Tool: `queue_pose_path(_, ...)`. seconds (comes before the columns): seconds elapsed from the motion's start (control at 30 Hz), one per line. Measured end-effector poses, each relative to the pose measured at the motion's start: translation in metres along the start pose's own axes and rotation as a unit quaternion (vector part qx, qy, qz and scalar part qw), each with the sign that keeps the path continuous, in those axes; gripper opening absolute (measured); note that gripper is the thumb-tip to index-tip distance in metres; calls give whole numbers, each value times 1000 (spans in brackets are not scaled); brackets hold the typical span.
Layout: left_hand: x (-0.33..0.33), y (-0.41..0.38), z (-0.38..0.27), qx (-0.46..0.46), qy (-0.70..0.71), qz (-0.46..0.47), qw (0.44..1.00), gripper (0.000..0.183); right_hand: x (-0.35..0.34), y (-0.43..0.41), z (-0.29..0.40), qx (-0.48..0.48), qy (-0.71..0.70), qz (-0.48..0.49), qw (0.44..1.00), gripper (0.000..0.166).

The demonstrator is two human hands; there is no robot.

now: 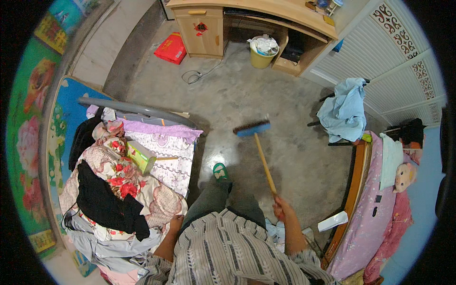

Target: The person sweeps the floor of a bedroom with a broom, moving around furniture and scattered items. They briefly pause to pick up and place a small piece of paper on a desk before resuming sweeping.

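Note:
My right hand [283,208] is closed around the lower end of the wooden handle of a push broom [264,160]. The broom's blue head [253,129] with dark bristles lies on the concrete floor [228,96] ahead of me. My left hand [177,221] hangs beside my left thigh at the edge of the bed; its fingers are partly hidden, so whether it holds anything does not show. Just left of it lie a flowered quilt [128,178] and black clothing [103,199]. A green slipper [220,171] is on one foot.
A bed with a grey metal rail [142,108] stands left, a second bed [363,213] right. Ahead are a wooden desk [199,32], a full yellow bin [263,58], a red bag [171,48] and a loose cable [194,76]. Blue cloth [343,110] covers a chair.

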State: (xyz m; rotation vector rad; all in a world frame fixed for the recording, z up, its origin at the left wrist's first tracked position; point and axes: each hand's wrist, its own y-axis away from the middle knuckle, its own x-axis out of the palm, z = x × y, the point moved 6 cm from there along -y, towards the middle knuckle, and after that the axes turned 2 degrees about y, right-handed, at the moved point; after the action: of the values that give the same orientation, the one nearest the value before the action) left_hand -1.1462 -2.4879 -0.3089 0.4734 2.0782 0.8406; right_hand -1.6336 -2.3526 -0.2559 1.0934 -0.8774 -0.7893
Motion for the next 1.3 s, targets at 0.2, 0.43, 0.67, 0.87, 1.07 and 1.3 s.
queue_pose_path(0.2,2,-45,-44,-18,31,24,999,35,-39,90,-14,94,-35,-54,994,16)
queue_pose_path(0.43,4,-77,-63,-51,39,29,998,36,41,117,36,37,-5,3,999,23)
queue_pose_path(0.67,6,-94,-95,-53,19,29,998,38,170,8,153,-32,199,115,973,15)
queue_pose_path(0.87,6,-94,-181,-53,227,19,972,34,291,-125,251,27,215,138,966,14)
queue_pose_path(1.07,22,-108,-261,17,98,-80,992,28,226,-118,292,17,254,136,958,12)
queue_pose_path(1.3,34,-135,-296,-64,144,-96,983,27,93,9,314,74,300,-52,950,33)
